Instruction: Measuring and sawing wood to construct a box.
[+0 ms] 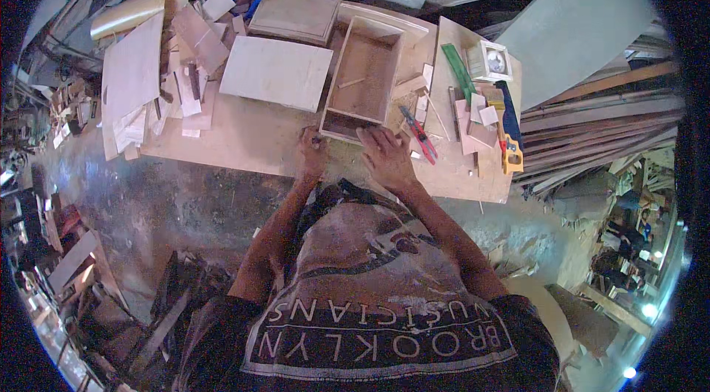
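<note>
Wooden box [373, 63]: It has no lid and sits on the desk [244, 133], right in front of the person. Call it the middle of the clock, with 12 o'clock pointing away from the person. A bar goes across it near the 6 o'clock end.
Stick [352, 82]: A thin one lies inside the box.
Left hand [312, 154]: It is at 7 o'clock, by the box's near corner. Its fingers are curled in, but one cannot tell what they grip.
Right hand [387, 159]: It is between 5 and 6 o'clock. Its fingers are stretched out over the box's near end, not squeezed shut.
Pale board [277, 72]: It lies flat at 9 o'clock, just beside the box.
Wood panel [293, 16]: It is at 10 o'clock, just past the pale board.
Wood scraps [198, 44]: A messy pile is at 9 o'clock, farther off.
Pliers [421, 139]: Their red handles are between 4 and 5 o'clock, near the right hand.
Green tool [458, 70]: It lies at 3 o'clock.
Saw [512, 159]: Its yellow handle is at 4 o'clock, by the desk's edge.
</note>
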The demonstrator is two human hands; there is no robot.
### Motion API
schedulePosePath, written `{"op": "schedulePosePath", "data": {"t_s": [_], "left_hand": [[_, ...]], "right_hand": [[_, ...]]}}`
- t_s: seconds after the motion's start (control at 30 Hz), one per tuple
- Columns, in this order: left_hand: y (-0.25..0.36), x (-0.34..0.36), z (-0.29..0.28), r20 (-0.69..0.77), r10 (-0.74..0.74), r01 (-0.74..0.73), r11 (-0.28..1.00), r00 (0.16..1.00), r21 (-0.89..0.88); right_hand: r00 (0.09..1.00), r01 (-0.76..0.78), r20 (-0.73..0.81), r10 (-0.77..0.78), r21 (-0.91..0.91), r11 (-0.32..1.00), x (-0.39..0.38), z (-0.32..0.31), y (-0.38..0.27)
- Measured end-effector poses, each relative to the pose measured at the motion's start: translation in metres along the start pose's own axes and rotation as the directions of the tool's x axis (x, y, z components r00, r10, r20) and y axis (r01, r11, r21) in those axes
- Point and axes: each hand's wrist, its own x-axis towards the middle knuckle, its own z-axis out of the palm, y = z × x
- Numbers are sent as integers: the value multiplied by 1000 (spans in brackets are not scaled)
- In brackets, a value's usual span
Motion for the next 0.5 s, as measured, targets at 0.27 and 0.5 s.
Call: {"op": "schedulePosePath", "data": {"t_s": [0.27,0.5], "left_hand": [[-4,-3,6,-55,0,-4,998,999,-59],[3,4,-1,58,35,-32,998,998,-49]], "right_hand": [[766,-510,559,318,228,829,-94,23,16],[612,-747,218,760,476,465,-111,53,45]]}}
